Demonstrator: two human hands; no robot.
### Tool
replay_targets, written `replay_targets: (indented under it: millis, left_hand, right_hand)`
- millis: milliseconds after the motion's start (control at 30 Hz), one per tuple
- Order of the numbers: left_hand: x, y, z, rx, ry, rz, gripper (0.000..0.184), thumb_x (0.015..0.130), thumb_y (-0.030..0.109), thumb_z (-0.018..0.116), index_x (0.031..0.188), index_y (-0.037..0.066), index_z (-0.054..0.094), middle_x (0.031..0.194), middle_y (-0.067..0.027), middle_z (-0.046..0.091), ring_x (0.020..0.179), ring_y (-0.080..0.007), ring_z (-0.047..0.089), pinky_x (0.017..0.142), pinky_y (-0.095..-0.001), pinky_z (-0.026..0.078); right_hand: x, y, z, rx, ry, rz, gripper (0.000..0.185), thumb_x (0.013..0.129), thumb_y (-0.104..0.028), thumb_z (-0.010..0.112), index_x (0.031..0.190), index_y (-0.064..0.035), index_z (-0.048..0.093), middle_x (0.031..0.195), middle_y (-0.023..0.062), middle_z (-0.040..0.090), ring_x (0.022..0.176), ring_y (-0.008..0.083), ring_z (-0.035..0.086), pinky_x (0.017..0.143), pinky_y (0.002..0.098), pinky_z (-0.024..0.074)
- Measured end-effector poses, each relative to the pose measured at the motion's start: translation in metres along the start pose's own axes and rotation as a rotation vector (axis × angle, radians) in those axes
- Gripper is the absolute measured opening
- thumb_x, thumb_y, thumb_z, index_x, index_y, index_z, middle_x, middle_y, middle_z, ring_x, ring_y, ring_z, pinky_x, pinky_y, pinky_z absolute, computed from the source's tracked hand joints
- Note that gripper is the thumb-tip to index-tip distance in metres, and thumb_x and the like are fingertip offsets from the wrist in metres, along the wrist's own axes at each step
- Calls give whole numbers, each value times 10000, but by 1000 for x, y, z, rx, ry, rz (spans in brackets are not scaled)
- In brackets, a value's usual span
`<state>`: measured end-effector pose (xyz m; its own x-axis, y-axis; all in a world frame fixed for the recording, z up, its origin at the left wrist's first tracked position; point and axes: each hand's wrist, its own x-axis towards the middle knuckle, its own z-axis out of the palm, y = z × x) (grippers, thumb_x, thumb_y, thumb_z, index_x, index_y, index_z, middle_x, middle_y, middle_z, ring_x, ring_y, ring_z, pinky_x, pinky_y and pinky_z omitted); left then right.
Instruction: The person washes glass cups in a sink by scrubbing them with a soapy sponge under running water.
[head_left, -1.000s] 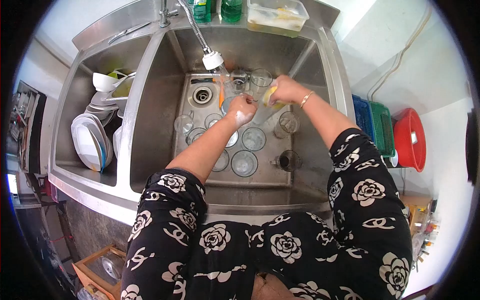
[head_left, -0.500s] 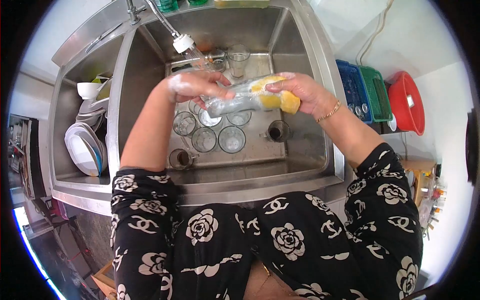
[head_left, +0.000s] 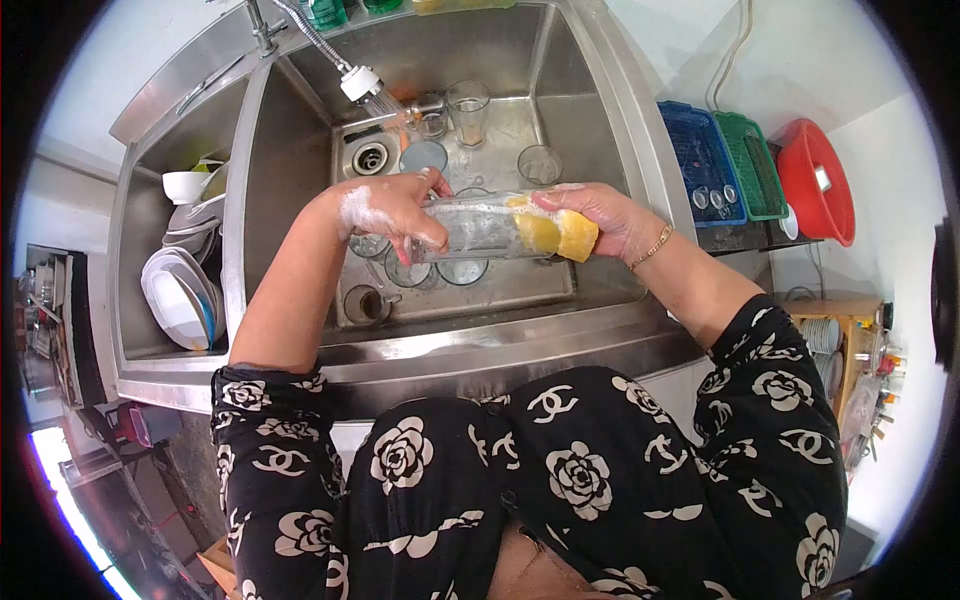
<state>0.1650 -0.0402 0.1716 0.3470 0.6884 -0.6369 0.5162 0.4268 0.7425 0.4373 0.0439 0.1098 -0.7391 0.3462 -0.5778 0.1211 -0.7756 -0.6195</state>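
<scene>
Over the sink, a soapy clear drinking glass (head_left: 478, 232) lies sideways between my hands. My left hand (head_left: 392, 212), with foam on its back, is closed around the glass's left end. My right hand (head_left: 598, 212) grips a yellow sponge (head_left: 577, 238) at the right end. Part of the sponge shows through the glass wall, and some of my right fingers are hidden behind it. Below the held glass, several glasses stand on the sink floor, partly covered by my hands. A glass mug (head_left: 366, 304) with dark liquid sits near the front left.
A sprayer faucet (head_left: 362, 84) hangs over the sink basin (head_left: 480, 325), above the drain (head_left: 370, 158). Another tall glass (head_left: 467, 112) stands at the back. Stacked dishes (head_left: 178, 295) fill the left basin. Blue (head_left: 700, 150) and green baskets (head_left: 750, 160) and a red basin (head_left: 815, 185) are at right.
Both hands have brought the glass and sponge slightly lower and nearer to me. The glass has turned more level, and the drain has come into view.
</scene>
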Motion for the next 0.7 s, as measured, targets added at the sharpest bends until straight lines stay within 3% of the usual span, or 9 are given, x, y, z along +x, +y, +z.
replay_targets:
  millis: [133,233,267,367,400,500,533,600,700]
  left_hand:
    - [-5,2,0,9,52,59,574,720,214,741,1153,13,423,892,-101,596,746,-144,593,551,-273,530]
    - [-6,4,3,-27,264,87,567,747,293,745,1163,45,450,915,-86,599,733,-147,588,570,-261,529]
    - [1,-4,7,-141,394,122,753,713,394,761,1258,5,417,925,-131,582,687,-166,580,495,-278,477]
    - [24,-23,21,-711,769,245,701,735,376,745,1244,-6,450,946,-127,589,726,-186,591,539,-296,500]
    - [28,-17,29,-970,815,245,567,784,354,698,1180,2,499,985,-120,599,786,-216,601,624,-346,525]
    - [70,-62,1,-1352,722,512,473,811,325,661,1133,12,515,993,-109,605,789,-245,609,694,-409,530]
    - [65,-57,1,-1411,748,537,359,843,282,614,1085,30,530,987,-108,607,787,-255,608,744,-422,520]
    - [63,-59,-8,-1339,751,504,324,873,277,576,1080,32,532,976,-111,604,804,-257,606,750,-414,517]
    - [72,-69,-20,-1335,776,469,309,944,293,467,1106,35,518,991,-123,600,846,-261,600,759,-420,512]
  right_hand:
    - [-2,-1,0,33,-11,20,397,868,-250,655,1136,25,552,1041,119,627,910,206,636,802,342,524]
    - [-2,0,1,139,-51,9,399,860,-262,664,1121,18,553,1022,123,628,897,221,637,786,344,524]
    - [-2,0,4,187,-82,4,392,862,-255,659,1126,15,552,1030,124,626,901,223,635,791,347,522]
    - [-2,1,41,267,-66,-174,385,852,-218,650,1145,8,541,1064,129,616,925,221,626,814,348,509]
    - [2,6,60,290,-41,-261,387,846,-202,647,1152,6,536,1077,132,612,935,219,622,823,347,504]
    - [29,26,98,-195,-16,-507,443,806,-130,614,1208,11,489,1046,161,610,940,266,616,831,356,490]
    - [32,29,111,-593,16,-674,480,775,-118,618,1208,27,473,1058,188,602,950,291,611,837,371,485]
    - [35,32,131,-1402,99,-970,552,711,-95,625,1209,60,442,1084,243,586,971,342,600,851,399,474]
    - [37,16,130,-1872,156,-818,602,681,-81,620,1227,52,405,1085,285,563,991,401,572,863,434,460]
